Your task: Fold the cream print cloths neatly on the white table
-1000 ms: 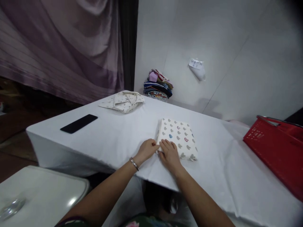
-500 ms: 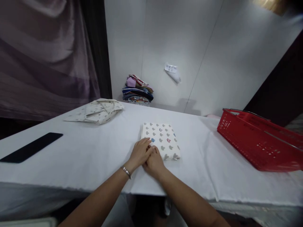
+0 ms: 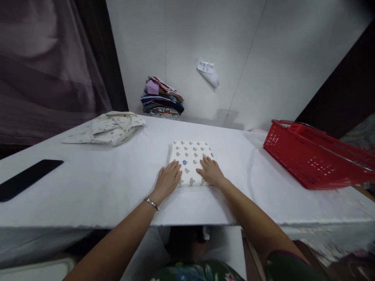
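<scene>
On the middle of the white counter [image 3: 117, 191] lies a folded printed cloth [image 3: 191, 166]. The left hand [image 3: 166, 179] rests on its left side, the right hand [image 3: 213, 171] on its right, both spread and gripping nothing. A red basket [image 3: 310, 152] stands at right.

room, kind unclear | wall [image 3: 181, 39] | curtain [image 3: 32, 93] | draped table [image 3: 193, 207] | fabric stack [image 3: 162, 101]
</scene>
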`<action>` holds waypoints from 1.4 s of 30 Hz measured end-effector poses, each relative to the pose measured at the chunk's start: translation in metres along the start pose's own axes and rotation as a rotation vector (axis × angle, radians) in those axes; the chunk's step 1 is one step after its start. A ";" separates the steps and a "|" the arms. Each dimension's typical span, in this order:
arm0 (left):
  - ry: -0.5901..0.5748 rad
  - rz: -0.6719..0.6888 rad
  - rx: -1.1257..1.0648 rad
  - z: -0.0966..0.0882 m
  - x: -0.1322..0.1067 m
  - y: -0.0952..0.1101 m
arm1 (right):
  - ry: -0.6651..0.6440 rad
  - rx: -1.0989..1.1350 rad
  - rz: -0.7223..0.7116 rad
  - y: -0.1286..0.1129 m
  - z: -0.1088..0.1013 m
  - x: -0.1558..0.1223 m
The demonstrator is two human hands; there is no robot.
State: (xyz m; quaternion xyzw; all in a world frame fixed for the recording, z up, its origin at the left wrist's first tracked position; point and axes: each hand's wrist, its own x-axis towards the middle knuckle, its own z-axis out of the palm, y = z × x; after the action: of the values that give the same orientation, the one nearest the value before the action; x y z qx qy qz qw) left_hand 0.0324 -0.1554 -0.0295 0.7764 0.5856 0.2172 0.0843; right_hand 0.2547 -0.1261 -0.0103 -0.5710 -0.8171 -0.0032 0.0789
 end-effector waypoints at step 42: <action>-0.120 -0.044 0.082 -0.003 0.090 0.002 | -0.047 -0.107 0.084 0.018 0.025 0.040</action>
State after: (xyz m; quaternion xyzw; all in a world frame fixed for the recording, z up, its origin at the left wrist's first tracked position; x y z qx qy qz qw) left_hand 0.0529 -0.0710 -0.0042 0.7779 0.6047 0.1441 0.0921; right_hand 0.2545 -0.0801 -0.0315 -0.6080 -0.7929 -0.0302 0.0289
